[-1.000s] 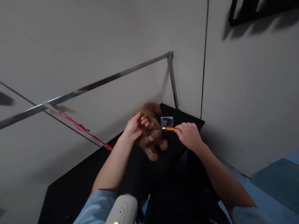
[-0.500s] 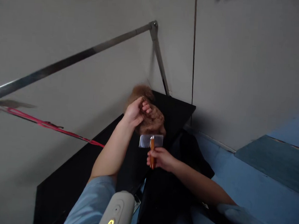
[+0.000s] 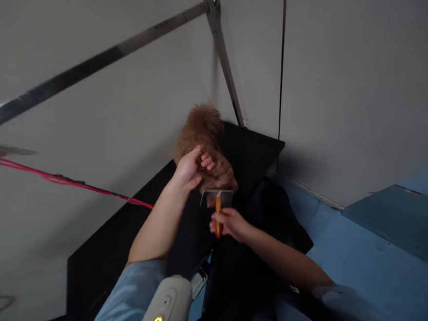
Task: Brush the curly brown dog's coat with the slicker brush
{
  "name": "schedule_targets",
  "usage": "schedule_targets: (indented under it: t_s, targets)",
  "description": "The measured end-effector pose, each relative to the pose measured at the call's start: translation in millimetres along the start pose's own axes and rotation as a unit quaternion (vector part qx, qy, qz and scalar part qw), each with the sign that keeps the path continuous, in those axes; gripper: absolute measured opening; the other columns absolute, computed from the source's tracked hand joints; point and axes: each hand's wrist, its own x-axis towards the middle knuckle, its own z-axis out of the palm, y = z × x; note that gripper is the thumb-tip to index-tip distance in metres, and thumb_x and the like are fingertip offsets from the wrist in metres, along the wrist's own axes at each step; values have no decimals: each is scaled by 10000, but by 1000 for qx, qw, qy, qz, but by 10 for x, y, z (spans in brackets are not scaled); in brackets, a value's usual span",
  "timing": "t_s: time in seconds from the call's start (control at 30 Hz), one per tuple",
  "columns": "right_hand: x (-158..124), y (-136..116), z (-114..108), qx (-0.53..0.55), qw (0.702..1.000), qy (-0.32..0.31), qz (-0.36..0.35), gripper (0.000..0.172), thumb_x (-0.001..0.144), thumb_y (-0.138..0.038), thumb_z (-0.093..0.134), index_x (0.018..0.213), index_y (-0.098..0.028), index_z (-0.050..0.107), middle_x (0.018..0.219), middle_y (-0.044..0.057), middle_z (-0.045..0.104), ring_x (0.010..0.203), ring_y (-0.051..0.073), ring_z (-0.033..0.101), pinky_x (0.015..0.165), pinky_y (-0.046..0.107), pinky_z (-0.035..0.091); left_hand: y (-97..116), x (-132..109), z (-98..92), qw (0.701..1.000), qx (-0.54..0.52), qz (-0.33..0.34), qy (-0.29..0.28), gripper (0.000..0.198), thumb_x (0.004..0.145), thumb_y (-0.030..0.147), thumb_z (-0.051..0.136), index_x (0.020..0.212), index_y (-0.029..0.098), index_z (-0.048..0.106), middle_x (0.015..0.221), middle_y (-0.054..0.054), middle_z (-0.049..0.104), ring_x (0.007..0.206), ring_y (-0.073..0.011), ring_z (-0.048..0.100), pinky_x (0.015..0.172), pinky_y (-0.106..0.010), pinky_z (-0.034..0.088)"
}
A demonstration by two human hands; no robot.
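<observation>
A brown, curly-coated dog (image 3: 219, 168) is on a black table (image 3: 252, 141), its head apparently turned toward the far side. My left hand (image 3: 193, 166) is closed against the near part of the dog, fingers curled into its fur; exactly which part they grip is hidden. In my right hand (image 3: 231, 224) is a slicker brush (image 3: 218, 209), held by its orange handle. The wide metal head of the brush sits at the near end of the dog's body, just below my left hand. It touches or nearly touches the fur.
A metal grooming arm (image 3: 115, 53) slants over the table, with a pink-red cord (image 3: 66, 181) stretched below it at left. A grey wall (image 3: 333, 81) stands behind. Close in front is a pale device with a yellow light (image 3: 169, 304). Blue floor (image 3: 368, 259) lies at right.
The brush has tilted, its head now seen more edge-on and closer to the dog. More of the dog's head shows above my left hand. The view has shifted slightly.
</observation>
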Motion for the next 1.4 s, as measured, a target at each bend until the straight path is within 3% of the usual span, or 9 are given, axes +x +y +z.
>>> schedule_targets:
  t_s: [0.33,0.43,0.53,0.67,0.77,0.93,1.13,1.27,1.4]
  targets:
    - [-8,80,-59,-66,998,-1,2,409,687,-523,710,781,-157,555,638,5,633,541,126,599,500,232,423,-131,-66,-102,1000,9,-3,-4,437,984,246,263,557,199,345,440,26,313,420,-113,359,497,-232,358]
    - [35,138,-123,-106,991,43,-72,305,739,-432,685,774,-161,548,645,-5,626,544,105,582,519,219,427,-195,-79,-160,1000,23,3,-16,453,986,245,253,547,195,353,430,23,315,425,-112,370,527,-231,384]
    - [56,161,-172,-211,974,72,-32,225,806,-338,601,689,-168,512,573,-19,574,472,91,523,478,214,393,-237,-74,-215,1000,12,-7,-14,446,984,256,275,551,194,366,436,22,321,432,-115,380,521,-226,385]
    - [-99,-70,-264,-356,915,124,-143,117,839,-274,529,813,-169,576,656,-12,593,569,111,552,564,235,416,-193,-50,-233,1000,-28,-6,4,417,978,263,305,569,201,355,451,29,308,426,-115,368,477,-220,358]
    - [-400,-309,-347,-423,850,216,-229,283,827,-236,515,1106,-191,502,703,-39,574,608,119,539,621,252,422,-76,-36,-221,999,-48,-2,0,402,976,265,299,581,203,345,451,35,290,416,-108,350,461,-213,352]
    - [-787,-431,-261,-488,824,84,-275,380,720,-190,655,1078,-202,526,787,-26,575,668,111,533,648,237,438,143,-43,-216,999,-48,3,-17,402,974,256,274,580,203,333,447,33,288,410,-105,356,456,-204,365]
    - [-512,-924,44,-577,715,-42,-393,89,787,-184,658,874,-188,675,943,43,602,888,141,591,851,280,449,300,-60,-197,998,-44,-6,-41,385,972,273,280,596,205,329,450,35,301,420,-110,386,439,-193,371]
    - [-500,-1224,183,-542,696,75,-464,135,820,-136,572,940,-176,621,985,60,628,948,157,593,891,303,437,386,-87,-139,997,-49,-11,-55,380,970,273,289,599,204,338,454,34,311,414,-111,391,426,-195,373]
    - [-541,-1236,255,-559,703,89,-431,114,811,-146,568,916,-186,584,906,32,655,859,153,618,823,291,458,459,-113,-72,997,-54,-16,-53,378,969,268,304,600,201,348,452,36,316,403,-107,386,417,-192,372]
